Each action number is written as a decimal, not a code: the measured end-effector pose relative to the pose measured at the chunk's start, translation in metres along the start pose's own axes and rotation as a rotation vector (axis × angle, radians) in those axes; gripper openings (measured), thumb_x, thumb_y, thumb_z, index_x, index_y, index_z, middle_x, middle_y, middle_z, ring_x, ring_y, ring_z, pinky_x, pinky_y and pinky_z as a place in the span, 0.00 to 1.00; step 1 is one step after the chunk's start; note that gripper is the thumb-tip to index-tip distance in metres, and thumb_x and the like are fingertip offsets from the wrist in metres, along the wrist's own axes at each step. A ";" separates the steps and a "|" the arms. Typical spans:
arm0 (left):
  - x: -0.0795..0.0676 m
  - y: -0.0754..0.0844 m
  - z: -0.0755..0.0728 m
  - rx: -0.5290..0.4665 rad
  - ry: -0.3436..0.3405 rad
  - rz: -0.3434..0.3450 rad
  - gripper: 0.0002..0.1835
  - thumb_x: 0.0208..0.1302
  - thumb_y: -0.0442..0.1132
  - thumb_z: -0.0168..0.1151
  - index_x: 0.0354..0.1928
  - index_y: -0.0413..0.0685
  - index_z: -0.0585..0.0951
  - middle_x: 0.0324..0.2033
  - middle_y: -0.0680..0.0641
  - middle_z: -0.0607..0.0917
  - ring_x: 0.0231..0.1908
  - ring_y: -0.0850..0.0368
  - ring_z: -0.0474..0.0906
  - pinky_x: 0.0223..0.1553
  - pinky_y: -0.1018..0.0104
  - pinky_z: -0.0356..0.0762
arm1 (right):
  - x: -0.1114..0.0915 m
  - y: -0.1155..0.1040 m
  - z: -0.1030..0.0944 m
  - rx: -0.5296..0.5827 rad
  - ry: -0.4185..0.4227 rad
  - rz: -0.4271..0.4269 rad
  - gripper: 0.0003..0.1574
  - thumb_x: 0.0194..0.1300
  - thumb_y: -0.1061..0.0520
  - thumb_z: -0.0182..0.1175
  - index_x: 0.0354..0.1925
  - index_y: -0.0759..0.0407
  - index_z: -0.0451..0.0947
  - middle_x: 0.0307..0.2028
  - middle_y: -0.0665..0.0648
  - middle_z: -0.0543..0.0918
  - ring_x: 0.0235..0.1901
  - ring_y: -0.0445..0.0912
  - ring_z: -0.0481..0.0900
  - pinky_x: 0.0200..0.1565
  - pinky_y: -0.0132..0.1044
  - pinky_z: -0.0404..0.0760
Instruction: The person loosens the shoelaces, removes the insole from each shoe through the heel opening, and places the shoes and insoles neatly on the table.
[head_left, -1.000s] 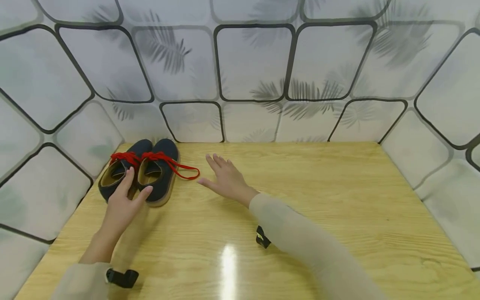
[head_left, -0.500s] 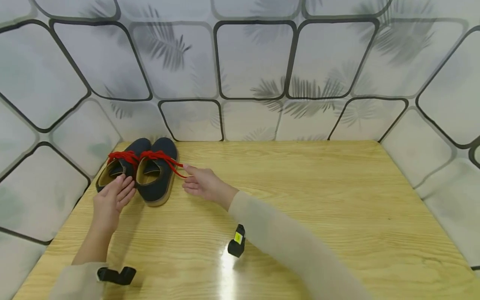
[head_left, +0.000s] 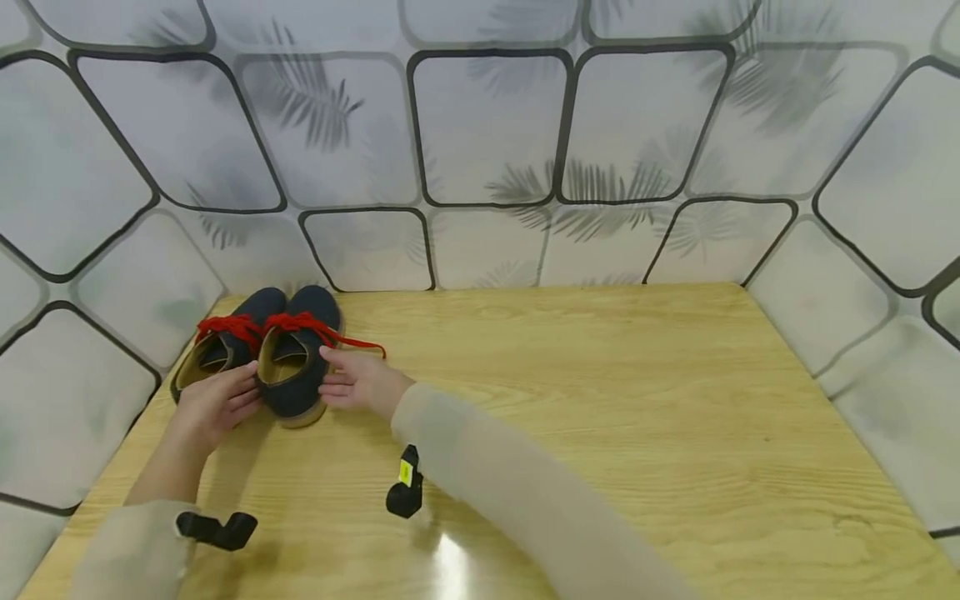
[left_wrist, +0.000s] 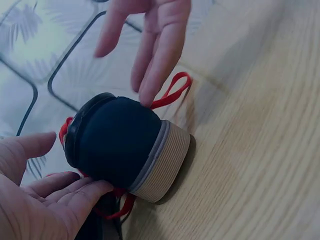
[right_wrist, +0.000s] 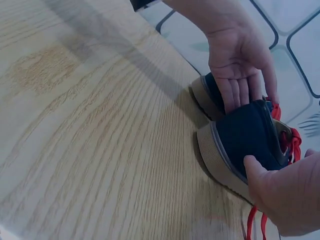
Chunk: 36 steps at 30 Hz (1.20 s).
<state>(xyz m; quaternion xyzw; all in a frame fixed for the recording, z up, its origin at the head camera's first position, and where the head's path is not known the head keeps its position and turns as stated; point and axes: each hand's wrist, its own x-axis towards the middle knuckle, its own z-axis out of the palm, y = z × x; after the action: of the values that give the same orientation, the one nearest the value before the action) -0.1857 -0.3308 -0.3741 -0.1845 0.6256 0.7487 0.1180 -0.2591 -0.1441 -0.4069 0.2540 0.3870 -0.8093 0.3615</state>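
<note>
Right hand (head_left: 363, 383) had moved left from red lace (head_left: 303, 322) to right-hand shoe (head_left: 291, 400) | grip: released, likewise left hand (head_left: 212, 407) | left-hand shoe (head_left: 242, 354) stood alongside, frame left, on worktop (head_left: 600, 433) | reach seemed complete, firm hold pending

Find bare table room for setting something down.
The widest bare patch of the table runs from the right sleeve and red laces to the right edge. A smaller one lies between that sleeve and the left sleeve. Crowded: the back left corner, two shoes with the left hand and right hand beside them.
</note>
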 end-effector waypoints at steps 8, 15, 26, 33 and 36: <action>0.001 -0.011 0.011 -0.044 -0.027 0.047 0.29 0.63 0.36 0.62 0.65 0.49 0.64 0.31 0.61 0.85 0.33 0.67 0.83 0.39 0.70 0.82 | -0.029 0.008 0.026 0.030 0.287 -0.283 0.46 0.46 0.69 0.73 0.62 0.71 0.63 0.54 0.71 0.76 0.55 0.63 0.73 0.55 0.55 0.74; 0.000 -0.013 0.016 -0.087 0.020 0.021 0.10 0.60 0.35 0.65 0.41 0.57 0.77 0.29 0.58 0.85 0.32 0.65 0.84 0.40 0.69 0.82 | -0.034 0.013 0.027 -0.042 0.369 -0.292 0.47 0.44 0.73 0.72 0.62 0.66 0.66 0.57 0.63 0.76 0.53 0.53 0.76 0.51 0.47 0.78; 0.001 -0.017 0.023 -0.054 0.048 0.073 0.24 0.61 0.35 0.63 0.59 0.49 0.71 0.29 0.60 0.85 0.32 0.67 0.83 0.37 0.71 0.82 | -0.034 0.005 0.020 -0.042 0.299 -0.258 0.44 0.45 0.70 0.73 0.60 0.67 0.67 0.54 0.64 0.78 0.53 0.55 0.76 0.57 0.48 0.75; 0.001 -0.017 0.034 -0.033 0.071 0.090 0.42 0.63 0.35 0.62 0.72 0.37 0.49 0.28 0.64 0.83 0.31 0.71 0.82 0.38 0.73 0.81 | -0.026 -0.005 0.010 -0.133 0.236 -0.182 0.22 0.48 0.69 0.70 0.44 0.64 0.79 0.38 0.59 0.85 0.39 0.50 0.79 0.53 0.45 0.77; 0.001 -0.018 0.036 -0.018 0.085 0.103 0.42 0.62 0.36 0.62 0.72 0.36 0.50 0.27 0.64 0.82 0.31 0.72 0.81 0.39 0.73 0.81 | -0.023 -0.007 0.005 -0.137 0.188 -0.151 0.21 0.49 0.70 0.69 0.44 0.65 0.80 0.42 0.61 0.85 0.43 0.52 0.80 0.56 0.47 0.75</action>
<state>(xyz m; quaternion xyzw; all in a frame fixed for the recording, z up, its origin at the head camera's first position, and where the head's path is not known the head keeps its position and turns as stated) -0.1838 -0.2925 -0.3858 -0.1847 0.6319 0.7510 0.0507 -0.2513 -0.1366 -0.3849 0.2738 0.4915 -0.7786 0.2781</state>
